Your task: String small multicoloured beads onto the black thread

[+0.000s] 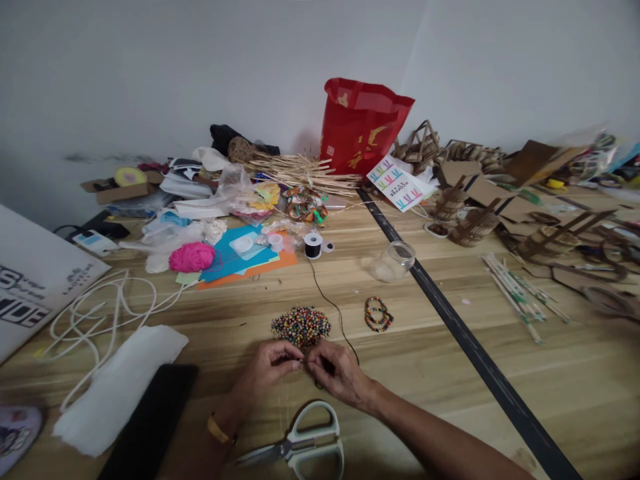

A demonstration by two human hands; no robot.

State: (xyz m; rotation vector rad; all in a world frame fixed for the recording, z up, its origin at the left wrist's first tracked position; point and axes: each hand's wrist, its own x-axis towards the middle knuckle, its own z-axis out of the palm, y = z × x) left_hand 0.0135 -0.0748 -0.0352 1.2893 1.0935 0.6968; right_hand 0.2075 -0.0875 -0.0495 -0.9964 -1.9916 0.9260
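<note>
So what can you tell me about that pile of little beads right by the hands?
The pile of beads is a low, rounded heap of tiny round beads in mixed colours: red, yellow, green, dark. It lies loose on the wooden table, just beyond the fingertips of both hands. A thin black thread from a small spool runs past its right edge.

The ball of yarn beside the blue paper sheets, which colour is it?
The round ball of yarn is bright pink, clearest in the head view.

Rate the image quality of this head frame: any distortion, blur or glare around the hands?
Head view: wide-angle bending at the edges, the black strip runs skewed; even soft light, no glare; left hand and right hand fairly sharp, bead pile clear; far-right clutter blurred.
</note>
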